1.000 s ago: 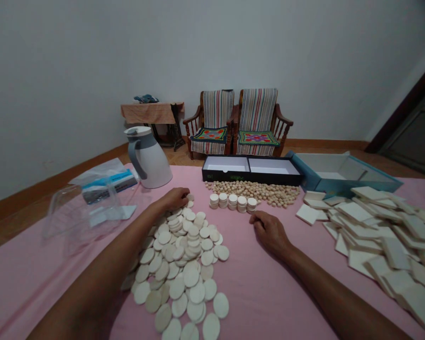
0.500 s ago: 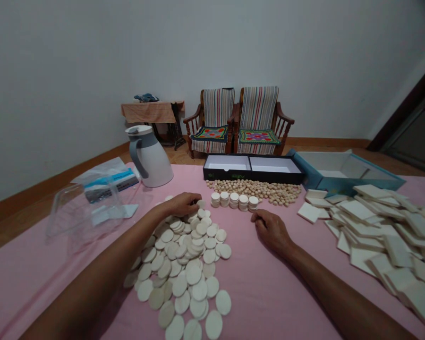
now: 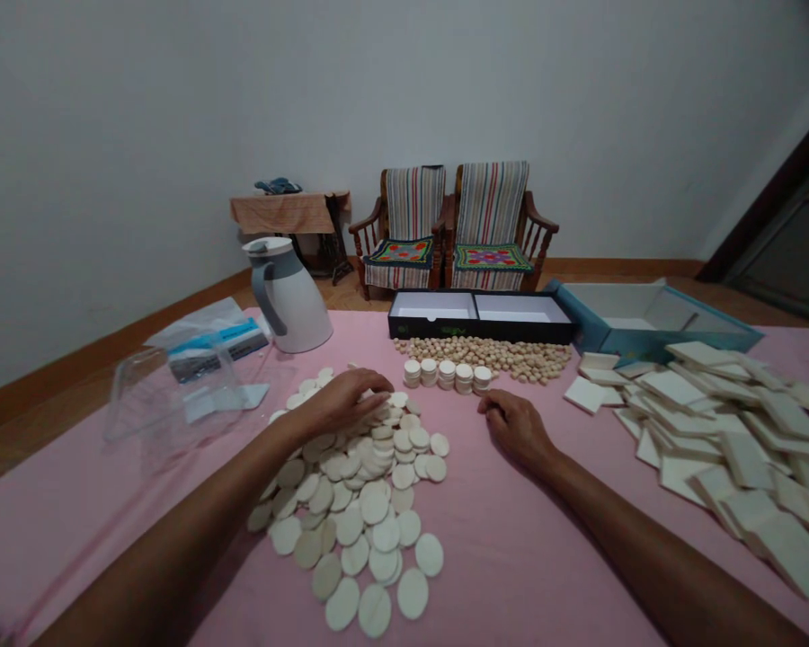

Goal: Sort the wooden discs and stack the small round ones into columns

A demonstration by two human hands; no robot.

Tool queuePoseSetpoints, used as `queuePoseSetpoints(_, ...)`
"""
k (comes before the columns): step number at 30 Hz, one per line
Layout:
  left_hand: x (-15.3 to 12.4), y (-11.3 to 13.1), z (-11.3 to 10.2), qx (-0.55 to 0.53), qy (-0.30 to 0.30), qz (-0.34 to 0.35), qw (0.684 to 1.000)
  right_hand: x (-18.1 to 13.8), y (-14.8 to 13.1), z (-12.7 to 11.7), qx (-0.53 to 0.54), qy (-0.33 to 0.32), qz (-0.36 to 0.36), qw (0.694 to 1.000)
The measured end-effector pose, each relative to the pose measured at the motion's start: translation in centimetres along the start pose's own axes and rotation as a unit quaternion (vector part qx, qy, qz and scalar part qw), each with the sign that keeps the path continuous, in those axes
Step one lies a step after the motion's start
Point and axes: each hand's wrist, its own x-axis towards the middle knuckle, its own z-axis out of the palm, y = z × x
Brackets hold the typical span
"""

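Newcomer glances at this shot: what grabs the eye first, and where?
Probably the loose heap of pale discs on the pink cloth, front and left of centre, with the left hand over its far part. Next, the big jumble of square tiles at the right. Then the neat row of five disc stacks mid-table, its right end beside the curled right hand.

Single view, worn on your head, facing forward and tipped down. Wide take: pink surface point(image 3: 505, 539) close, running off the lower edge; your left grip point(image 3: 343, 401) and right grip point(image 3: 513, 422) either side of centre, below mid-frame; chairs point(image 3: 492, 202) farther off, upper centre; wall point(image 3: 404, 81) across the top.
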Motion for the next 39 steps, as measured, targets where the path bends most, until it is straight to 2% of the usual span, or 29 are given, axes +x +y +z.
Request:
queuePoseSetpoints(2, -0.4, -2.1, -0.6, 0.007, 0.031, -0.078, 0.996, 0.0, -0.7, -0.1, 0.009, -0.013, 0.001, 1.0)
queuePoseSetpoints(4, -0.6, -4.6, -1.2, 0.021, 0.049, -0.115, 0.992, 0.2, -2.1, 0.1, 0.018, -0.034, -0.018, 0.999)
queuePoseSetpoints(6, -0.8, -7.0, -1.4, 0.035, 0.05, -0.145, 0.988, 0.5, -4.1, 0.6, 0.024, -0.059, -0.063, 0.996)
queuePoseSetpoints(8, -0.9, -9.0, -1.4, 0.054, 0.046, -0.179, 0.981, 1.2, -6.4, 1.6, 0.029, -0.106, -0.138, 0.984)
queuePoseSetpoints(11, -0.9, -10.9, -0.7, 0.09, 0.051, -0.223, 0.969, 3.2, -9.9, 3.7, 0.01, -0.149, -0.207, 0.967)
queuePoseSetpoints(14, -0.8, -11.6, 0.2, 0.11, 0.039, -0.227, 0.967, 5.9, -12.8, 6.2, -0.016, -0.163, -0.225, 0.961)
queuePoseSetpoints(18, -0.5, -11.4, 1.2, 0.126, 0.029, -0.206, 0.97, 8.8, -14.9, 9.3, -0.067, -0.207, -0.187, 0.958)
queuePoseSetpoints(22, -0.3, -10.3, 1.8, 0.122, 0.034, -0.173, 0.977, 8.9, -14.9, 10.1, -0.076, -0.239, -0.187, 0.95)
queuePoseSetpoints(33, 1.6, -6.0, 3.2, 0.076, 0.021, -0.042, 0.996, 5.8, -12.2, 5.5, -0.132, -0.246, -0.184, 0.942)
queuePoseSetpoints(39, 2.6, -3.3, 4.0, 0.053, 0.001, 0.021, 0.998, 4.1, -10.9, 3.4, -0.12, -0.246, -0.182, 0.945)
